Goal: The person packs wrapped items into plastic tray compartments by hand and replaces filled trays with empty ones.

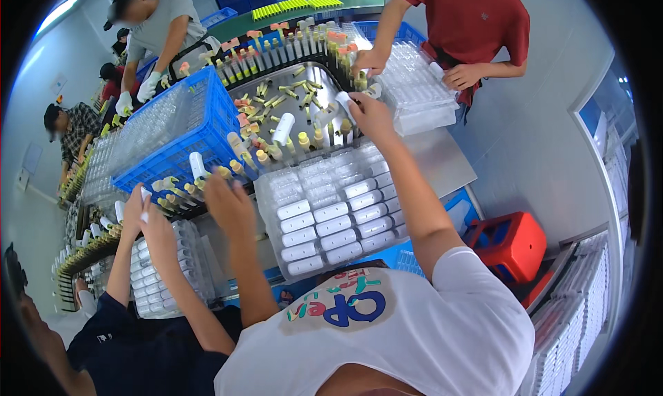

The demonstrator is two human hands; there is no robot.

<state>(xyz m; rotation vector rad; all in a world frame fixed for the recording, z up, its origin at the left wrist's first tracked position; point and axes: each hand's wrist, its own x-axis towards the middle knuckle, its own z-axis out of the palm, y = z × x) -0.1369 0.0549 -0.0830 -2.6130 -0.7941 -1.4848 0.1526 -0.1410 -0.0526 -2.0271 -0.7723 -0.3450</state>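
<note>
My right hand (373, 118) grips a white rounded plastic casing (346, 106) at the looping line of holders. My left hand (230, 201) is smeared by motion beside the line's near edge, so its fingers cannot be read. Next to it, a white casing (197, 165) stands on the line among yellow-topped posts (237, 166). Between my forearms lies a transparent blister tray (273, 251), with white casings (333, 227) in rows in its nearer part. Another white casing (282, 129) rests in the metal pan (322, 74) inside the loop, among scattered yellow-and-dark small parts (304, 99).
A blue crate (221, 112) of transparent trays stands at the left of the pan. A co-worker in dark clothing handles white parts at my left, beside another filled tray (155, 285). Across the line, a person in red stands by stacked trays (414, 85). A red stool (514, 247) is at right.
</note>
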